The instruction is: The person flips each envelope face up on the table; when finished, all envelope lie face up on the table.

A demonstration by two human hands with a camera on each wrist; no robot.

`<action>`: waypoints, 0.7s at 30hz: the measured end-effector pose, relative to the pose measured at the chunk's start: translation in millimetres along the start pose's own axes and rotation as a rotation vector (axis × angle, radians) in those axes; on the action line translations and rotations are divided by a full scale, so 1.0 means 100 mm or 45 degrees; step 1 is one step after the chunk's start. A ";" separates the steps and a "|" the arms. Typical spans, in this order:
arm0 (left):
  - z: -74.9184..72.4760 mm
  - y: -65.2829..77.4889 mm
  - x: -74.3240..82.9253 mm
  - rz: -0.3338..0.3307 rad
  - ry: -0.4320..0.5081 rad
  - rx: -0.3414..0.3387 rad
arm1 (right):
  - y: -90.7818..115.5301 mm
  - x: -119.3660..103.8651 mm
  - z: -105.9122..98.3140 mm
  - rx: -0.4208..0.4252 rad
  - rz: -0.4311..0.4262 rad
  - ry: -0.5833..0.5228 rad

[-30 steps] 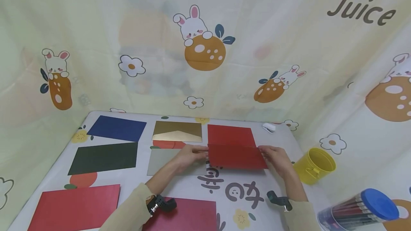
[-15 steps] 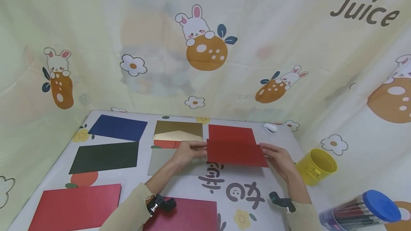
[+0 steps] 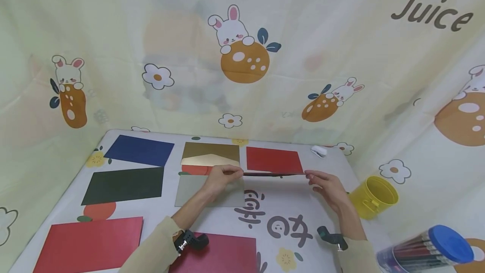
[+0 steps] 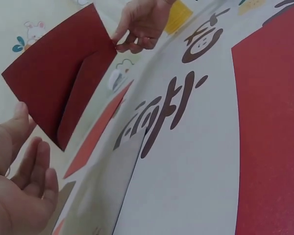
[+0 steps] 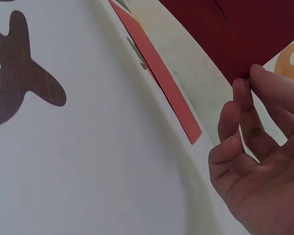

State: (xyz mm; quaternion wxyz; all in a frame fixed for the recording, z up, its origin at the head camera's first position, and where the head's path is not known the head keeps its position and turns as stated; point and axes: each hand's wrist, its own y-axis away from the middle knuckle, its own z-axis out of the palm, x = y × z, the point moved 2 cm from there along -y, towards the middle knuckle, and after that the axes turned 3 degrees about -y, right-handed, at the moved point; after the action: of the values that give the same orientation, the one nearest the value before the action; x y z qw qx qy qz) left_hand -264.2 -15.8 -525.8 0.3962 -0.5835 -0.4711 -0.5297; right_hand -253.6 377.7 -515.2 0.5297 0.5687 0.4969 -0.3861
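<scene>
**A:** So what's being held here, and where?
**B:** A dark red envelope (image 4: 44, 78), kept up off the table (image 3: 293, 199). From the head it's seen almost edge-on, just a thin dark line; from the left wrist a broad face with a flap is shown.
**A:** Is it gripped at both ends?
**B:** Yep. One end is pinched by the left hand (image 3: 221, 180), the other by the right hand (image 3: 326, 186). On the right a corner is clamped between fingertips, with the other fingers left bent and off the paper.
**A:** What's nearby?
**B:** Right behind it a bright red envelope (image 3: 273, 159) is laid flat. The grey paper (image 3: 185, 188) is partly covered by the left hand and forearm. A gold envelope (image 3: 210, 153) is set beyond that, left of the bright red one. Over by the right forearm, a yellow cup (image 3: 358, 205) can be spotted.
</scene>
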 end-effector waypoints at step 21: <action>0.10 -0.12 -0.09 -0.027 0.177 0.042 | 0.05 0.13 -0.07 0.009 0.008 0.359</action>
State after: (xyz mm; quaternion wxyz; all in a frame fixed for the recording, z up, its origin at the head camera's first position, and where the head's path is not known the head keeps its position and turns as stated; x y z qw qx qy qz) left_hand -273.2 -4.4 -536.1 0.4318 -0.5336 -0.4574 -0.5654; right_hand -247.0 386.7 -525.5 0.4536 0.6208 0.5633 -0.3025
